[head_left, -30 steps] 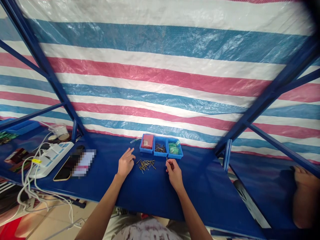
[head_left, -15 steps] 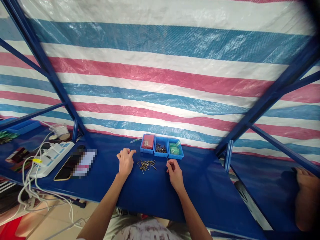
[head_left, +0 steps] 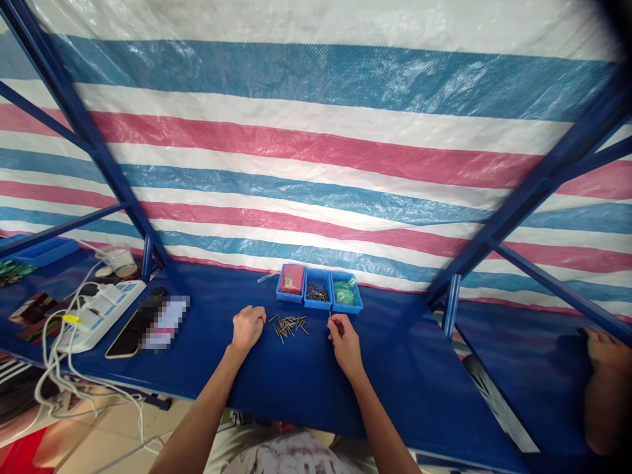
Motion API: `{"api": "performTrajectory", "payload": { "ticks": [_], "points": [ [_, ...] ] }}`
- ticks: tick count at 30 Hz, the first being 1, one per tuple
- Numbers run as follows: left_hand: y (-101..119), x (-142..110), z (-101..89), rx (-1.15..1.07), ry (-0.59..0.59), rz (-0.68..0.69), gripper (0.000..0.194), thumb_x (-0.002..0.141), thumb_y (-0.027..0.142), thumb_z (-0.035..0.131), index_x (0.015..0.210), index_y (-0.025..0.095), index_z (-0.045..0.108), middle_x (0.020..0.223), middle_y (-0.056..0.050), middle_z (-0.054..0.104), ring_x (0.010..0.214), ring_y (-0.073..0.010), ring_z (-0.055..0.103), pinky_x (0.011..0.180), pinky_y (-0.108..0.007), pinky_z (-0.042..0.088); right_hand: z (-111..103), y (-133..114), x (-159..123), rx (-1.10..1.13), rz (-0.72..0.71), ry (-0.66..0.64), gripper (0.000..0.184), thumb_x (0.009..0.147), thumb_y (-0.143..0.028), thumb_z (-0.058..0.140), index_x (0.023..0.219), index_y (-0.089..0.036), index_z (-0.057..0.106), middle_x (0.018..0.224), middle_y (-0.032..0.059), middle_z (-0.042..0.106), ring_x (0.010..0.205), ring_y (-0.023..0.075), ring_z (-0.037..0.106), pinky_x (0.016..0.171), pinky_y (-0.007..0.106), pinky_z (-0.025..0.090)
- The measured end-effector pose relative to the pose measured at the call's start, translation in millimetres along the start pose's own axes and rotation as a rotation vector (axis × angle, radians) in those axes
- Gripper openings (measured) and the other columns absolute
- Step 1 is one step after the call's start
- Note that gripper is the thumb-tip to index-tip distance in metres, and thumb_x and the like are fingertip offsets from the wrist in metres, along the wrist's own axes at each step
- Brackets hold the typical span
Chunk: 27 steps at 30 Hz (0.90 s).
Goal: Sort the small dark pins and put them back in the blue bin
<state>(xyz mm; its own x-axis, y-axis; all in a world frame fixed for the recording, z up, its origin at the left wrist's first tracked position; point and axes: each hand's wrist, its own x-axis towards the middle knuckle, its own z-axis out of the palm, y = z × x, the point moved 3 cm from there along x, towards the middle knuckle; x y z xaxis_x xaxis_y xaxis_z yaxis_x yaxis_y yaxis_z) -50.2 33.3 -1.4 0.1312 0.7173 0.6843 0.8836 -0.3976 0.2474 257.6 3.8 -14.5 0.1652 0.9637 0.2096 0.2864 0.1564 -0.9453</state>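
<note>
A loose pile of thin brass-coloured metal pieces (head_left: 290, 326), like screws or drill bits, lies on the blue table (head_left: 296, 378). Just left of it, my left hand (head_left: 248, 327) rests with its fingers curled together; anything inside them is hidden. To the right of the pile, my right hand (head_left: 344, 334) pinches a thin metal piece (head_left: 330, 315) between thumb and forefinger, its tip pointing up. Behind the pile stand three blue bins: the left bin (head_left: 288, 297) holds a red packet (head_left: 292, 279), the middle bin (head_left: 316, 304) dark metal pieces (head_left: 316, 292), the right bin (head_left: 347, 308) green packets (head_left: 344, 293).
At the left lie a white power strip (head_left: 101, 313) with cables, a phone (head_left: 126, 339) and a blurred-out sheet (head_left: 166, 322). Blue frame posts (head_left: 451, 306) flank the table, with a striped sheet (head_left: 316, 164) behind. Another person's hand (head_left: 608, 349) shows at far right.
My left hand's fingers, spread with the thumb apart before, have curled closed. My right hand keeps its pinch in nearly the same place.
</note>
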Motion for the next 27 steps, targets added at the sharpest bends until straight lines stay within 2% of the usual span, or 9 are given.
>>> {"api": "performTrajectory", "payload": {
  "ticks": [3, 5, 8, 10, 12, 17, 22, 24, 27],
  "points": [
    [2.0, 2.6, -1.4, 0.007, 0.004, -0.010, 0.037, 0.077, -0.006, 0.046, 0.064, 0.023, 0.065, 0.060, 0.000, 0.065, 0.060, -0.0174, 0.054, 0.058, -0.026, 0.039, -0.3, -0.4, 0.3, 0.000, 0.000, 0.005, 0.039, 0.096, -0.062, 0.058, 0.099, -0.024, 0.063, 0.085, 0.0015, 0.068, 0.065, 0.0183, 0.064, 0.065, 0.029, 0.051],
    [4.4, 6.6, -3.3, 0.011, 0.002, -0.006, 0.037, 0.082, -0.004, 0.047, 0.077, 0.023, 0.071, 0.068, -0.002, 0.068, 0.067, -0.0192, 0.057, 0.064, -0.028, 0.043, -0.3, -0.9, 0.3, -0.003, 0.000, 0.003, 0.039, 0.095, -0.062, 0.058, 0.099, -0.024, 0.063, 0.085, 0.0018, 0.067, 0.065, 0.0187, 0.064, 0.065, 0.030, 0.052],
    [7.4, 12.8, -7.0, 0.002, 0.009, -0.004, 0.041, 0.090, -0.002, 0.046, 0.108, 0.023, 0.073, 0.108, -0.009, 0.073, 0.096, -0.0235, 0.062, 0.086, -0.035, 0.051, -0.4, -1.9, -0.1, -0.008, 0.001, 0.000, 0.040, 0.096, -0.064, 0.057, 0.099, -0.024, 0.062, 0.085, 0.0020, 0.066, 0.065, 0.0195, 0.063, 0.064, 0.030, 0.051],
    [7.8, 14.8, -8.8, -0.031, 0.021, -0.010, 0.042, 0.093, -0.001, 0.044, 0.114, 0.023, 0.071, 0.132, -0.012, 0.064, 0.107, -0.0248, 0.060, 0.092, -0.039, 0.052, -0.6, -2.6, -0.5, -0.005, 0.000, 0.000, 0.040, 0.096, -0.064, 0.056, 0.100, -0.024, 0.062, 0.085, 0.0020, 0.066, 0.066, 0.0195, 0.063, 0.064, 0.030, 0.051],
    [7.3, 14.6, -9.2, -0.072, 0.022, -0.006, 0.038, 0.095, 0.000, 0.042, 0.109, 0.022, 0.070, 0.142, -0.013, 0.057, 0.108, -0.0244, 0.058, 0.092, -0.040, 0.054, -0.5, -3.1, -1.0, 0.003, -0.004, -0.007, 0.039, 0.097, -0.062, 0.056, 0.100, -0.024, 0.062, 0.086, 0.0018, 0.066, 0.066, 0.0190, 0.062, 0.064, 0.029, 0.051],
    [7.9, 11.4, -8.7, -0.114, -0.012, 0.028, 0.035, 0.095, -0.002, 0.040, 0.087, 0.020, 0.067, 0.138, -0.012, 0.058, 0.121, -0.0268, 0.055, 0.098, -0.043, 0.053, 0.0, -2.5, -1.0, 0.019, -0.010, -0.014, 0.037, 0.097, -0.060, 0.056, 0.102, -0.024, 0.063, 0.087, 0.0013, 0.066, 0.066, 0.0179, 0.062, 0.064, 0.029, 0.051],
    [13.5, 17.1, -15.8, -0.130, 0.058, -0.040, 0.026, 0.099, 0.009, 0.049, 0.110, 0.021, 0.069, 0.128, -0.012, 0.067, 0.120, -0.0264, 0.060, 0.102, -0.043, 0.049, 0.5, -2.4, -0.6, 0.024, -0.019, -0.005, 0.040, 0.096, -0.062, 0.057, 0.102, -0.023, 0.065, 0.087, 0.0026, 0.068, 0.064, 0.0182, 0.063, 0.063, 0.029, 0.051],
    [15.7, 18.4, -16.2, -0.131, 0.017, -0.024, 0.018, 0.100, 0.019, 0.054, 0.100, 0.022, 0.072, 0.122, -0.010, 0.072, 0.117, -0.0267, 0.063, 0.101, -0.043, 0.048, 0.5, -2.6, -0.5, 0.024, -0.019, -0.005, 0.041, 0.096, -0.063, 0.057, 0.102, -0.023, 0.065, 0.087, 0.0030, 0.068, 0.065, 0.0186, 0.063, 0.063, 0.030, 0.052],
    [10.0, 15.5, -15.2, -0.158, 0.040, -0.118, 0.035, 0.102, 0.016, 0.041, 0.084, 0.022, 0.071, 0.101, -0.007, 0.078, 0.106, -0.0240, 0.067, 0.098, -0.039, 0.048, 0.2, -2.9, -0.5, 0.018, -0.017, -0.004, 0.039, 0.096, -0.062, 0.057, 0.101, -0.024, 0.064, 0.086, 0.0022, 0.067, 0.065, 0.0185, 0.063, 0.064, 0.030, 0.052]
  ]
}}
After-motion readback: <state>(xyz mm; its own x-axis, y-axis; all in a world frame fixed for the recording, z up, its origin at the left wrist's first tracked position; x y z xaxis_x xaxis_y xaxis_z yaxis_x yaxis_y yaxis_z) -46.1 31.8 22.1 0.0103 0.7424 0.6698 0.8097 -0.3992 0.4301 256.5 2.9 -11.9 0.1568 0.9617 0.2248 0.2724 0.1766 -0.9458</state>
